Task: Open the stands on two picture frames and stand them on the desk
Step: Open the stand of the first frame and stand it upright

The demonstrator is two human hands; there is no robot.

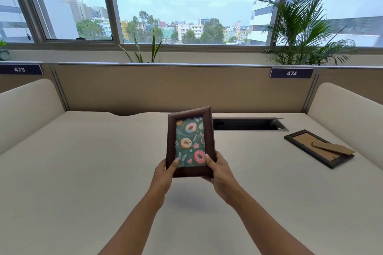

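Below the fingertips [176, 161] of both hands the desk [83, 172] lies bare, and it is bare to their left as far as the cream side divider [27, 107]. Beyond the fingers, the brown frame [189, 141] they hold blocks the way forward. Past it and to the right, an open cable slot [246, 124] is cut into the desk surface. Well to the right of the fingers a black frame [320, 148] lies face down, its cardboard stand [333, 148] partly raised. The tan partition [165, 89] closes the far edge.
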